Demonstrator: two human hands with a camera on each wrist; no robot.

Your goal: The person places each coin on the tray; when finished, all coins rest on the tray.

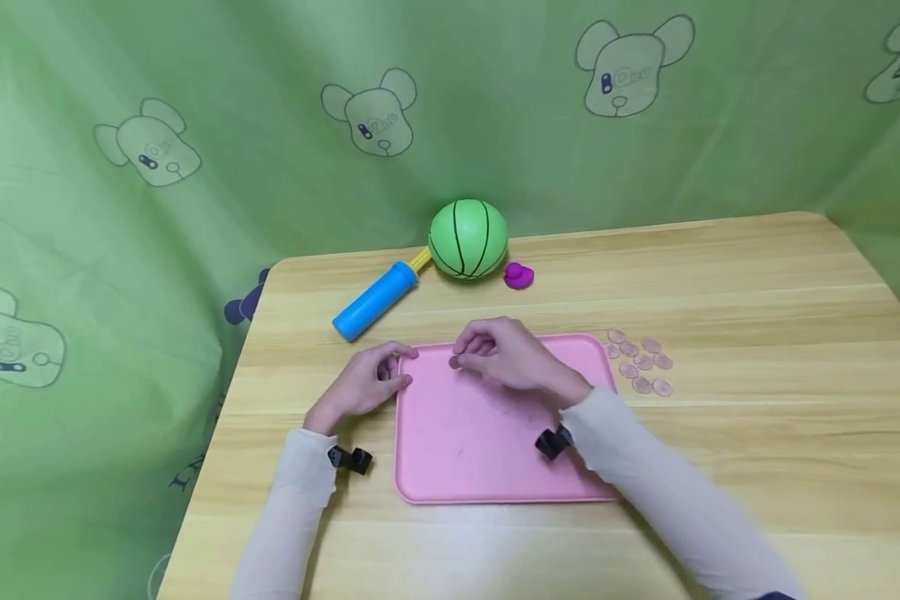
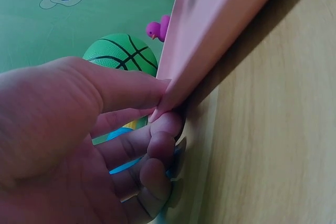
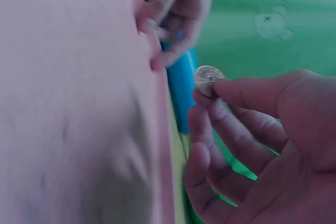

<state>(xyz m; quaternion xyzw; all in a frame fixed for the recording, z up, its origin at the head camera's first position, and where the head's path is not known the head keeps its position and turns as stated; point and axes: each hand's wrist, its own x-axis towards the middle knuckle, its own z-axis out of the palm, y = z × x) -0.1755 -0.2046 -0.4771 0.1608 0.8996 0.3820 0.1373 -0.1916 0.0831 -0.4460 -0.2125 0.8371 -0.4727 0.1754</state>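
A pink rectangular tray (image 1: 457,458) lies on the wooden table. At its far left corner, my left hand (image 1: 362,382) pinches the rim between thumb and fingers, as the left wrist view shows close up. My right hand (image 1: 512,357) is over the far part of the tray, pinching a silvery coin (image 3: 206,78) between thumb and index finger. The coin's face shows in the right wrist view, and the other fingers curl loosely below it. Several more coins (image 1: 643,362) lie flat in a loose group just beyond the tray's right side.
Behind the tray, a green ball (image 1: 468,239) with black lines stands near the table's back edge. A blue hand pump (image 1: 375,302) with a yellow end lies left of it, and a small purple rubber duck (image 1: 519,276) sits to its right. Green cloth hangs behind.
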